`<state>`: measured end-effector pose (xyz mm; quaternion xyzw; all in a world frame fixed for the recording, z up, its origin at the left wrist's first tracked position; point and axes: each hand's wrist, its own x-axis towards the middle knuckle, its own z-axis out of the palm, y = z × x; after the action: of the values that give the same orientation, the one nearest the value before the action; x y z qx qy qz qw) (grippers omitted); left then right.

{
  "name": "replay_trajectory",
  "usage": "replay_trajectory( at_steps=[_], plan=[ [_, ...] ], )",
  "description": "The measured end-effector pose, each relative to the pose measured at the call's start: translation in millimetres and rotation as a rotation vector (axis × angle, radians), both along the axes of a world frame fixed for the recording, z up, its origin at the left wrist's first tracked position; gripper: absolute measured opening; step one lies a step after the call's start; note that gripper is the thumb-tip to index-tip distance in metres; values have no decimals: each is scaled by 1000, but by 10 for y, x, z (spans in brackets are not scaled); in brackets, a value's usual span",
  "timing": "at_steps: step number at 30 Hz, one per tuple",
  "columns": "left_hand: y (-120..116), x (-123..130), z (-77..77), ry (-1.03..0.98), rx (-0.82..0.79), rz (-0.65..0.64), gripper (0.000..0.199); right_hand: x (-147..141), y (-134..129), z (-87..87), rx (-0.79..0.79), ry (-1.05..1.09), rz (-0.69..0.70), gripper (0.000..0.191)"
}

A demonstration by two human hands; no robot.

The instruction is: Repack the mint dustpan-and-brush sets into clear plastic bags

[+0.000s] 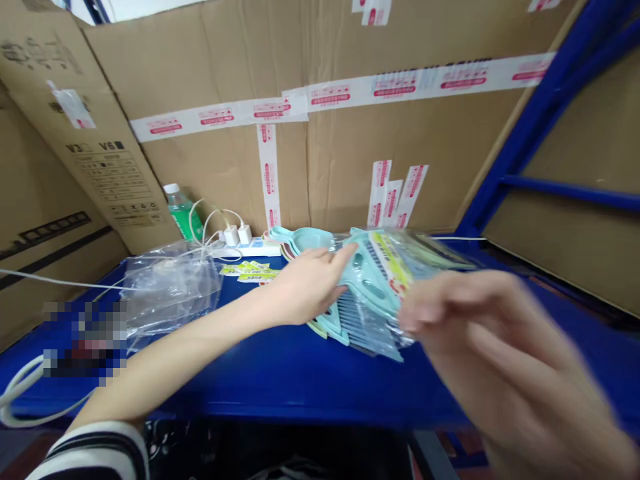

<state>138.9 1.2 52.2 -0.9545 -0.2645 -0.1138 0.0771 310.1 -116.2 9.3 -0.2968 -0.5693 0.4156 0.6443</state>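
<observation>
Left hand (307, 287) over blue dustpans (313, 239), index extended, grip unclear; right hand (480, 333) blurred, grip unclear. Risk: slick plastic bags (357, 327) could let pile slide.

Left arm: sleeve (113, 440) white, crossed by black bands of uneven width, a pale cuff edge circling the arm; below it the left forearm (200, 350) is bare, slim, tapering to the wrist. Left hand (307, 287) ungloved, fingers slender, wrist plain. Right hand (465, 313) likewise bare, its outline and finger detail smeared by blur, the right forearm (555, 407) uncovered as far as the view shows.
</observation>
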Motion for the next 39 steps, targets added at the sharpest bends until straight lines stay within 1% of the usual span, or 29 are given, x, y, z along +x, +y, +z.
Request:
replay_trajectory(
  at_steps=[2,3,6,9,12,14,15,17,19,20,22,24,27,29,33,39],
  plan=[
    [10,-379,-27,-66,-6,75,57,-229,274,129,-11,102,187,13],
    [11,-565,-56,-107,-16,103,57,-334,386,158,-56,143,302,14],
    [7,-1073,-169,-190,-72,139,56,-565,617,144,-223,164,516,18],
    [28,-1457,-276,-227,-129,167,58,-694,750,103,-370,103,643,26],
    [79,-1686,-361,-247,-161,163,58,-778,881,125,-429,-44,679,30],
    [101,-1758,-402,-246,-160,163,58,-802,996,156,-392,-163,630,28],
    [101,-1776,-416,-242,-154,170,57,-799,1060,164,-360,-215,579,26],
    [78,-1790,-428,-231,-144,179,57,-756,1186,147,-294,-315,436,23],
    [41,-1793,-425,-233,-143,173,57,-677,1283,87,-261,-428,278,23],
    [23,-1793,-420,-241,-144,168,57,-633,1314,48,-261,-490,221,23],
    [2,-1797,-413,-262,-141,161,57,-555,1343,-29,-285,-594,158,25],
    [3,-1802,-415,-280,-137,158,57,-509,1341,-80,-318,-650,151,26],
    [30,-1808,-429,-297,-128,138,58,-497,1328,-97,-340,-670,189,28],
    [52,-1811,-437,-301,-120,131,58,-510,1328,-88,-331,-653,195,31],
    [81,-1817,-442,-293,-125,144,57,-530,1344,-79,-289,-618,147,36],
    [98,-1818,-451,-270,-153,165,58,-513,1375,-139,-295,-677,216,34]
  ],
)
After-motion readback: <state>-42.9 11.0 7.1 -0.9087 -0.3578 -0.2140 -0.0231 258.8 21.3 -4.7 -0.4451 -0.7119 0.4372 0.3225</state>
